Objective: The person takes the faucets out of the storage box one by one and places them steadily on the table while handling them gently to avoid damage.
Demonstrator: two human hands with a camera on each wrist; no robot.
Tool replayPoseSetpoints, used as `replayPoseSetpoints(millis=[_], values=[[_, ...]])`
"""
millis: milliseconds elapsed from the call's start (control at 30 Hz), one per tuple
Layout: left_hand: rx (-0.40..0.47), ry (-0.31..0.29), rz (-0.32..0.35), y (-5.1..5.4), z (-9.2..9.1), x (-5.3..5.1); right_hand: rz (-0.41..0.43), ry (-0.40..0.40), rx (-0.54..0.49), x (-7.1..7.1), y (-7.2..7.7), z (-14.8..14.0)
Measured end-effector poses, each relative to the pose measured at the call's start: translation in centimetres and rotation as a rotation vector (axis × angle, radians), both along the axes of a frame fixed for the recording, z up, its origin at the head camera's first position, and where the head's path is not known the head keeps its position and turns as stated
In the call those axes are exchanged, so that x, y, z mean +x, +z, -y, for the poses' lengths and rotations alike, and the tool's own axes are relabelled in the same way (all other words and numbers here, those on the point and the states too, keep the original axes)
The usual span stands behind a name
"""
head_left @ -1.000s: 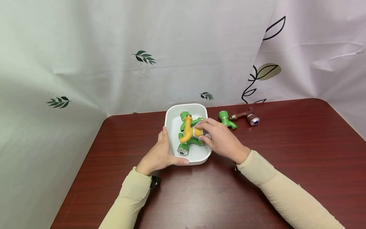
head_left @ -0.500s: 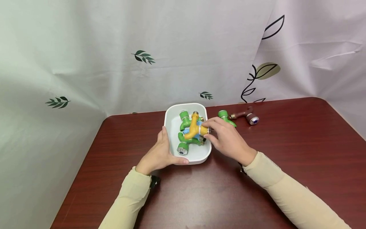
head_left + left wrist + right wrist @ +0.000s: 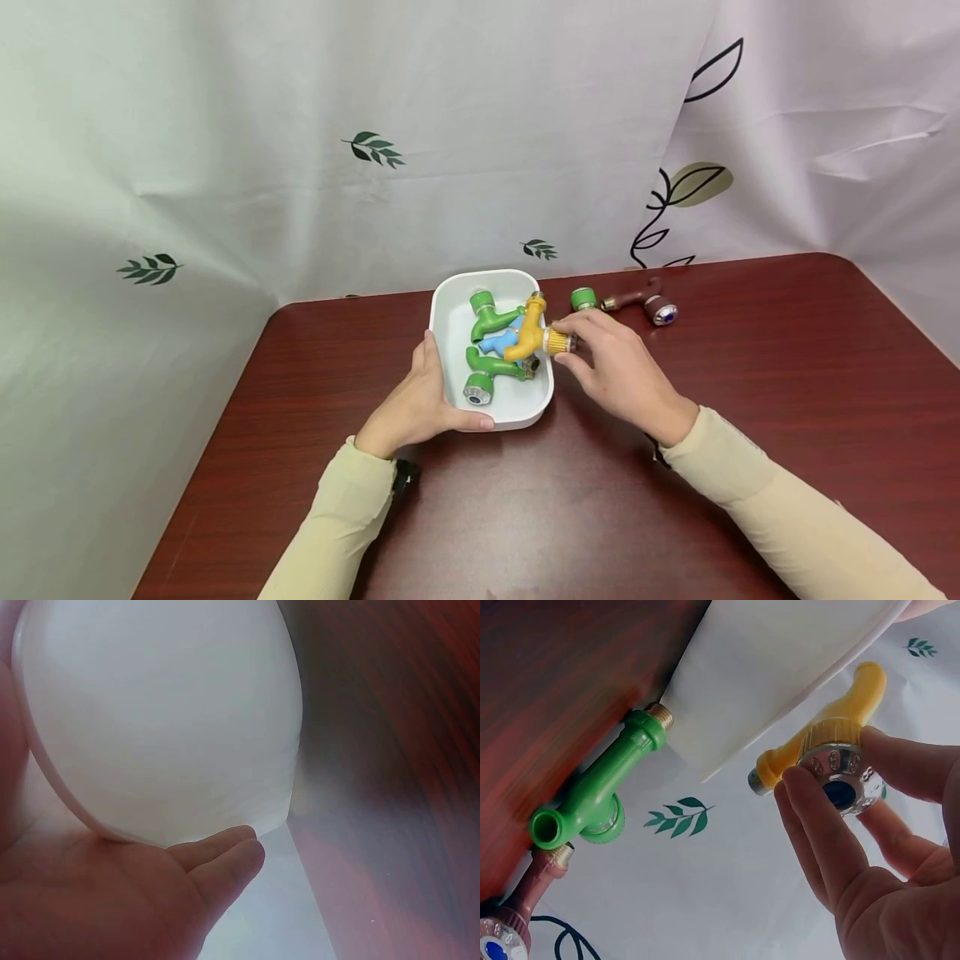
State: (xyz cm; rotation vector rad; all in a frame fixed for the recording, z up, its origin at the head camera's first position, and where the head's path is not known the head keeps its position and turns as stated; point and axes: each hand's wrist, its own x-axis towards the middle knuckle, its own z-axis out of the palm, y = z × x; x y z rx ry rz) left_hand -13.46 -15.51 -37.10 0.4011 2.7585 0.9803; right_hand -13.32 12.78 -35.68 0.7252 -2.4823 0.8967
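Observation:
My right hand [image 3: 626,372] pinches the ribbed knob of a yellow tap [image 3: 533,330] between thumb and fingers, above the right rim of a white plastic tub [image 3: 450,293]. In the right wrist view the tap's [image 3: 842,724] chrome knob cap with a blue centre faces the camera. My left hand [image 3: 411,408] grips the tub's near left corner, thumb along the near side and fingers along the left wall. Inside the tub lie a green tap [image 3: 487,319], a blue tap [image 3: 500,342] partly behind the yellow one, and another green tap [image 3: 482,379].
Right of the tub, on the dark red table [image 3: 772,375], a green tap [image 3: 604,784] lies partly behind my right hand in the head view. Beside it is a brown tap [image 3: 647,301]. A white curtain [image 3: 450,167] with leaf prints hangs along the table's back edge.
My right hand has carried the yellow tap rightward, from over the middle of the tub to its right rim. The blue tap underneath now shows more. My left hand has stayed on the tub.

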Motion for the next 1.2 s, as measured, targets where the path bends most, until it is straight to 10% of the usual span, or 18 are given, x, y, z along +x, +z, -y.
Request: replayPoseSetpoints(millis=[1200], values=[[0.012, 0.011, 0.016, -0.2, 0.1, 0.0, -0.026, -0.159, 0.036, 2.0, -0.7, -4.1]])
